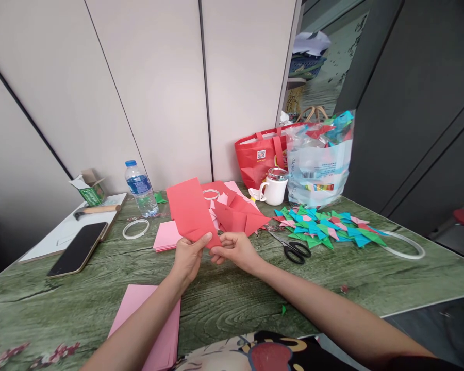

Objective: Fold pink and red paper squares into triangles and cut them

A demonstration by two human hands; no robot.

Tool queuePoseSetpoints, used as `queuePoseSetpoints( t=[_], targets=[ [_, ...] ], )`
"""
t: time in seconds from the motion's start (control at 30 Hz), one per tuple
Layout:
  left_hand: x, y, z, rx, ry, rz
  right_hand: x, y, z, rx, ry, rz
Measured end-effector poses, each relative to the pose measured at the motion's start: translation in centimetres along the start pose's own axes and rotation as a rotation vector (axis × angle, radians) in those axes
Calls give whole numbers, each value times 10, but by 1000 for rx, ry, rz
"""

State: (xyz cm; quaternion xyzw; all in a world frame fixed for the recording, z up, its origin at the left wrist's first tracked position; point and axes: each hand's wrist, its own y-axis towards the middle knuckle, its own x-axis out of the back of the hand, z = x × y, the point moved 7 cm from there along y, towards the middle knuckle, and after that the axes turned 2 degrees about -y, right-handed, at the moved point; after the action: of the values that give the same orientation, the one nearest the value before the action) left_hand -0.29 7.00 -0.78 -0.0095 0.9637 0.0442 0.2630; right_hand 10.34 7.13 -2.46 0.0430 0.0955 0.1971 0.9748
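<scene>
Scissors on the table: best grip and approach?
Probably the black handles, from the near side. The scissors lie with their loops toward the person and blades pointing away to the left; folded pieces crowd the far side.

Around the mug (pixel 275 191), we have our held sheet (pixel 189 206) left, the tote (pixel 250 161) behind, the plastic bag (pixel 319 172) right, scissors (pixel 286 245) in front.

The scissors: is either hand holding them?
No, the scissors lie on the table while the left hand and right hand hold red paper.
</scene>
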Motion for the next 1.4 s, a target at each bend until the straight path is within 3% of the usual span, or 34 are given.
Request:
queuePoseSetpoints(
  t=[0.9,1.4],
  targets=[
    [3,2,-1,-49,-22,-82,4,-2,-2,37,-92,4],
    [2,3,0,-21,-15,-55,4,-1,-3,35,-81,25]
  ],
)
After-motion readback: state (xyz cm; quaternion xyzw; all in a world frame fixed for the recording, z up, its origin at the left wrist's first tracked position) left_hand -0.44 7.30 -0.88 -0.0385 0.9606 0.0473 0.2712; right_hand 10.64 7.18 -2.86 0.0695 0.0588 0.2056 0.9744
